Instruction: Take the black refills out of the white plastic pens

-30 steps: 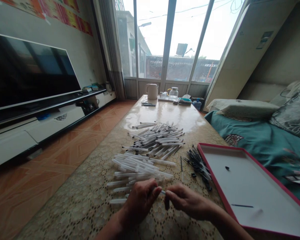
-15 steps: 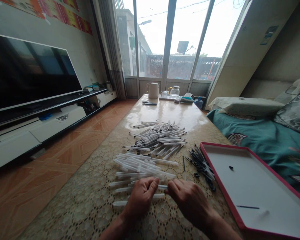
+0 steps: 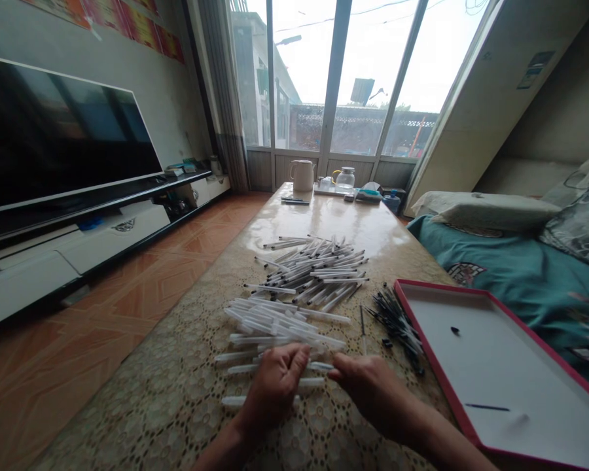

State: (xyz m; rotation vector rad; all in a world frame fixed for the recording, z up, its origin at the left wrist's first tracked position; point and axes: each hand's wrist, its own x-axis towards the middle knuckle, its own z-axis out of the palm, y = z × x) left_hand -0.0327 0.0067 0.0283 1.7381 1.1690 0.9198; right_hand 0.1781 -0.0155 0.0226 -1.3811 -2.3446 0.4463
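Note:
My left hand [image 3: 275, 384] and my right hand [image 3: 368, 386] meet at the near end of a long table [image 3: 177, 392] with a lace-pattern cover. Both are closed in a pinch on one clear pen barrel [image 3: 320, 366] held between them. Just beyond my fingers lies a pile of clear pen barrels [image 3: 275, 327]. Farther up the table is a second pile of white pens with dark tips [image 3: 314, 271]. A small heap of black pen parts [image 3: 395, 324] lies to the right of my right hand.
A red-rimmed white tray [image 3: 500, 366] sits at the right, holding a thin refill and a small black bit. A jug [image 3: 303, 175], glass pot and tray stand at the far end. A TV stand lines the left; a teal-covered sofa the right.
Both hands slid a little forward onto the near pile of clear barrels and stay pinched together on one barrel. The view tilted slightly.

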